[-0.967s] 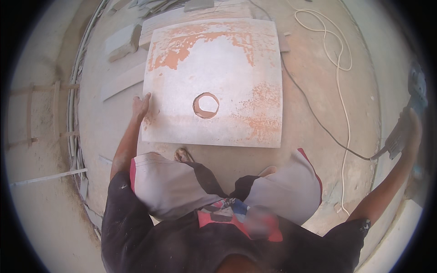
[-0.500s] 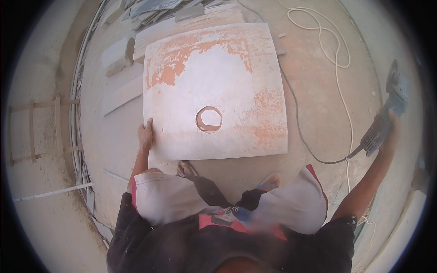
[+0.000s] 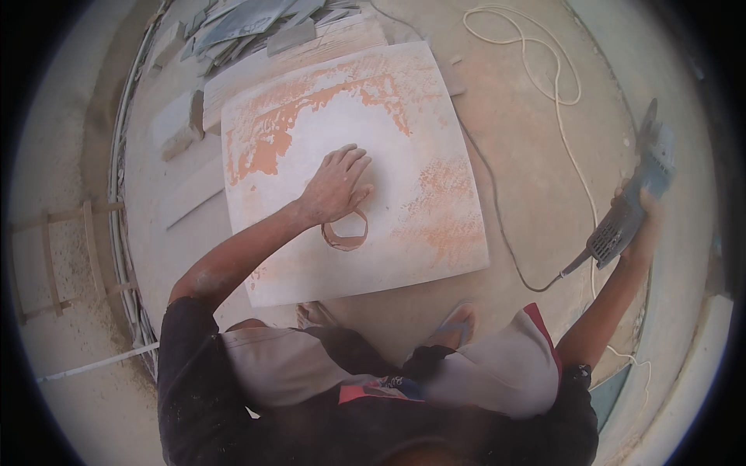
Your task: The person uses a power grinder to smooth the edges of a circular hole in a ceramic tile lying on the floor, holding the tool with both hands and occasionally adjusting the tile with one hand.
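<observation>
A square stone slab [image 3: 373, 272], dusted white with orange patches, lies in front of my feet. A round hole [image 3: 344, 242] with a rough rim goes through its near half. My left hand [image 3: 339, 183] is over the slab just beyond the hole, fingers stretched out and holding nothing. Whether the fingertips touch the surface I cannot tell. Off to the right, away from the slab, my right hand [image 3: 642, 225] grips an angle grinder [image 3: 619, 223] by its body. The grinder's disc [image 3: 648, 126] points away from me, and its cord trails from the near end.
A dark power cord [image 3: 499, 203] curves along the slab's right side. A pale cable [image 3: 557, 101] lies looped on the floor beyond it. Stacked flat slabs [image 3: 241, 27] and a stone block [image 3: 177, 124] are at the far left. A wooden frame [image 3: 92, 241] stands at the left edge.
My left hand has left the slab's left edge and moved over its middle, beside the hole. My right hand still holds the grinder at the right, slightly shifted. The view has turned a little.
</observation>
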`<state>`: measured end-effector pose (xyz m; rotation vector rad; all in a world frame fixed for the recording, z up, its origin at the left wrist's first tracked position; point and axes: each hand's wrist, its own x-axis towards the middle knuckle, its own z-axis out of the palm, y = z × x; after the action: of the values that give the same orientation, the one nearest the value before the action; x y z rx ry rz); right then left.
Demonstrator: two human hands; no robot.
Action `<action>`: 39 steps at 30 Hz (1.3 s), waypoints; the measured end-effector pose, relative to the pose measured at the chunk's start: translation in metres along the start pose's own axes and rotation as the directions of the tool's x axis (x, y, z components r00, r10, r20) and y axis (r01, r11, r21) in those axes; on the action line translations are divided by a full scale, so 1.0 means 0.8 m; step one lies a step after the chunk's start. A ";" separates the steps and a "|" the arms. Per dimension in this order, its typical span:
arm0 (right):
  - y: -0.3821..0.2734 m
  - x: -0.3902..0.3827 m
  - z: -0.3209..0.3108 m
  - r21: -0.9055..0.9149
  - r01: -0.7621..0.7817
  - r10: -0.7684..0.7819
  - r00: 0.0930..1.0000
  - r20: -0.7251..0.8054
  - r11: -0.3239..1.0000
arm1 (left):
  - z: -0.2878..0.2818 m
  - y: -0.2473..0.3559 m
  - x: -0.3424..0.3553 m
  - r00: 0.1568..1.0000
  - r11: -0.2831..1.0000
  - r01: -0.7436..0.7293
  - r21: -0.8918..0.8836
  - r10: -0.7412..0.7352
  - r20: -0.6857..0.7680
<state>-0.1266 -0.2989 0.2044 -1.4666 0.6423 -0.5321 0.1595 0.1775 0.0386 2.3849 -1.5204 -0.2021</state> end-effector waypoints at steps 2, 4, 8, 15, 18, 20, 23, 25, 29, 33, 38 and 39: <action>0.006 -0.008 0.007 0.042 0.013 -0.011 0.999 -0.033 0.999 | 0.030 0.027 0.088 0.970 0.972 -0.235 -0.015 0.236 0.058; 0.014 -0.012 0.010 0.109 0.021 -0.013 0.997 -0.074 0.994 | 0.053 0.058 0.164 0.921 0.926 -0.375 -0.038 0.377 0.097; 0.032 -0.020 -0.011 0.139 0.024 -0.002 0.989 -0.150 0.990 | 0.090 0.078 0.254 0.870 0.901 -0.431 0.043 0.402 0.284; 0.054 -0.034 -0.048 0.191 -0.019 0.061 0.974 -0.220 0.981 | 0.118 0.056 0.305 0.803 0.875 -0.483 -0.036 0.459 0.380; 0.071 -0.038 -0.082 0.195 -0.066 0.109 0.970 -0.217 0.979 | 0.125 0.037 0.335 0.812 0.908 -0.419 0.035 0.357 0.463; 0.077 -0.034 -0.099 0.181 -0.083 0.123 0.968 -0.218 0.980 | 0.134 0.013 0.357 0.848 0.924 -0.372 0.090 0.298 0.438; 0.078 -0.036 -0.106 0.179 -0.106 0.145 0.965 -0.221 0.978 | 0.117 -0.008 0.388 0.887 0.924 -0.312 0.220 0.200 0.417; 0.076 -0.037 -0.103 0.161 -0.088 0.125 0.963 -0.237 0.983 | 0.112 -0.023 0.395 0.925 0.921 -0.274 0.277 0.173 0.339; 0.072 -0.036 -0.093 0.151 -0.087 0.125 0.957 -0.263 0.985 | 0.113 -0.046 0.419 0.944 0.921 -0.183 0.345 0.066 0.324; 0.077 -0.036 -0.101 0.152 -0.102 0.129 0.975 -0.182 0.983 | 0.118 -0.063 0.435 0.958 0.912 -0.136 0.388 0.021 0.285; 0.088 -0.033 -0.073 0.119 -0.095 0.105 0.991 -0.082 0.988 | 0.084 -0.070 0.391 0.995 0.920 -0.068 0.385 0.034 0.095; 0.093 -0.034 -0.061 0.136 -0.088 0.100 0.991 -0.089 0.987 | 0.065 -0.078 0.368 1.000 0.946 0.001 0.324 -0.002 0.002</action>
<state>-0.1837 -0.3125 0.1324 -1.2858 0.7341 -0.5629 0.3250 -0.0731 -0.0176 2.6339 -1.6627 0.0521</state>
